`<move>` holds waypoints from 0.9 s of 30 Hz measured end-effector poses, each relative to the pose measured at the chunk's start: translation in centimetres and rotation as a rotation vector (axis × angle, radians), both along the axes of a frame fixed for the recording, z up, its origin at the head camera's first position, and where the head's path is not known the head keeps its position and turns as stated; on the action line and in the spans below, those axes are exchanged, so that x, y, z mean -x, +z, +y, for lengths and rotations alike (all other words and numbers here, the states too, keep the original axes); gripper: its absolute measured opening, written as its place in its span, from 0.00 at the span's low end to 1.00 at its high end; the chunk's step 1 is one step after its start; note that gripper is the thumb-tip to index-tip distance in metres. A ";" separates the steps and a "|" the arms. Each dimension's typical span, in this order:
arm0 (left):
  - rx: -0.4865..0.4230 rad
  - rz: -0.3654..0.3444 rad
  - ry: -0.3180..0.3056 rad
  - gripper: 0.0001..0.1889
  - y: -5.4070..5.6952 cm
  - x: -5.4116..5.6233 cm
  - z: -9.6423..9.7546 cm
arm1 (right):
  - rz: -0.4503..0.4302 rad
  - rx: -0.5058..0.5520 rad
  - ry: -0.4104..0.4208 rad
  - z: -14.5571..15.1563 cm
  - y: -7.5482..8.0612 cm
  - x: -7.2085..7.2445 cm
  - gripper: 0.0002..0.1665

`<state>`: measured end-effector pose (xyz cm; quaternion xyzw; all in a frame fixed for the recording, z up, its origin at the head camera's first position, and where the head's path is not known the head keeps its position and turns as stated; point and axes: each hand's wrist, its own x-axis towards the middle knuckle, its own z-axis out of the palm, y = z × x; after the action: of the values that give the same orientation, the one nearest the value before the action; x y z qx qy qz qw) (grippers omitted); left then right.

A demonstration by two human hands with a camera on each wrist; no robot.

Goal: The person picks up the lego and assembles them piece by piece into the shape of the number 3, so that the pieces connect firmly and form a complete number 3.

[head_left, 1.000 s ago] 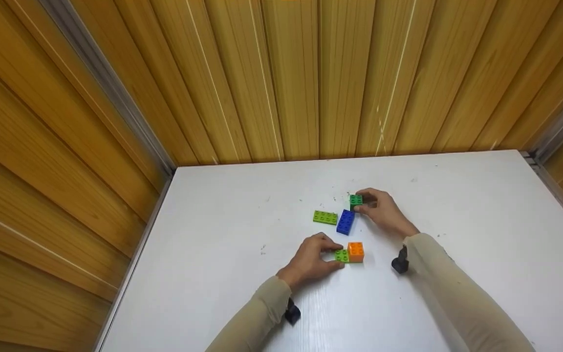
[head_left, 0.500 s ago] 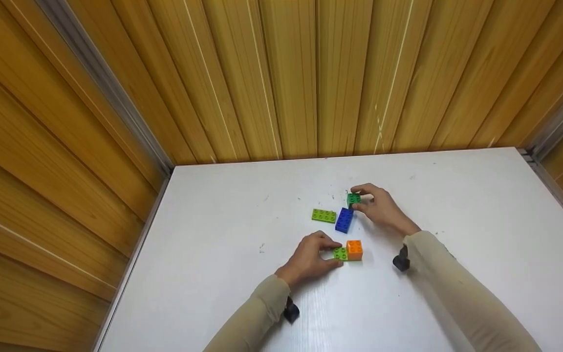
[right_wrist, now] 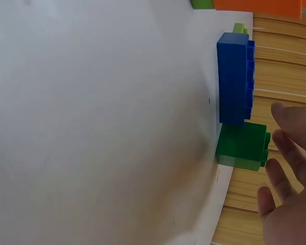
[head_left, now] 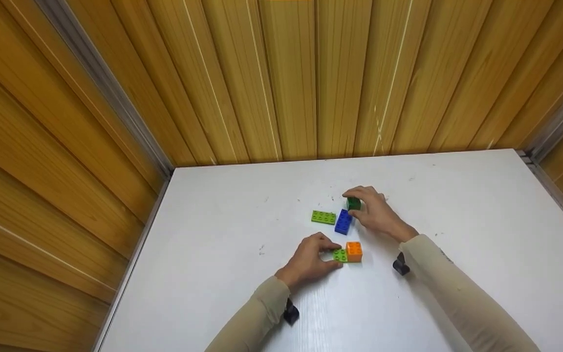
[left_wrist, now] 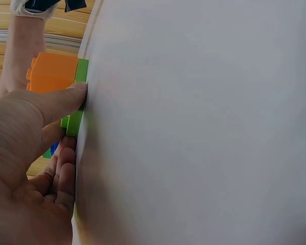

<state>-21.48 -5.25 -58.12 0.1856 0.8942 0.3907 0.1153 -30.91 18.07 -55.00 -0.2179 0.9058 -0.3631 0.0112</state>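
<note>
Can read no text, label, brand, number or sign in any view. See small dark mark [head_left: 445, 256] on right sleeve [head_left: 462, 288]; cannot tell if lettering.

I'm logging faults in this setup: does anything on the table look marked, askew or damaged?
Small dark specks spot the otherwise plain white table; I can't tell whether they're scuffs or debris. The blue brick also sits slantwise to the loose light green plate, unlike a tidy row. Nothing looks broken.

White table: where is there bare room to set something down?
Mostly bare: the table between its left edge and the left hand, and right of the right sleeve. Crowded: between that hand and the right hand, around the blue brick.
</note>
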 end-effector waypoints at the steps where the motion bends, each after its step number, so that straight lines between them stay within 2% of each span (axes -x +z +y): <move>1: -0.002 0.000 -0.001 0.21 0.0 0.0 0.0 | -0.001 -0.004 0.007 -0.1 0.0 -0.1 0.28; 5: -0.007 0.013 -0.008 0.21 -0.2 0.1 0.0 | 0.026 -0.025 0.050 -0.2 0.1 -0.4 0.25; 9: -0.012 0.033 -0.017 0.21 -0.2 0.1 -0.1 | 0.091 -0.102 0.107 -0.3 0.1 -0.6 0.23; 16: -0.006 0.053 -0.023 0.21 -0.3 0.1 0.0 | 0.167 -0.226 0.175 -0.4 0.0 -0.9 0.26; 21: -0.009 0.049 -0.019 0.20 -0.5 0.1 0.0 | 0.224 -0.297 0.198 -0.5 -0.1 -1.0 0.26; 27: -0.024 0.045 -0.018 0.20 -0.4 0.1 -0.1 | 0.230 -0.309 0.187 -0.6 0.0 -1.3 0.19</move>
<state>-21.58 -5.38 -58.55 0.2039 0.8900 0.3961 0.0966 -29.59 17.45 -55.01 -0.3366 0.9219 -0.1900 -0.0253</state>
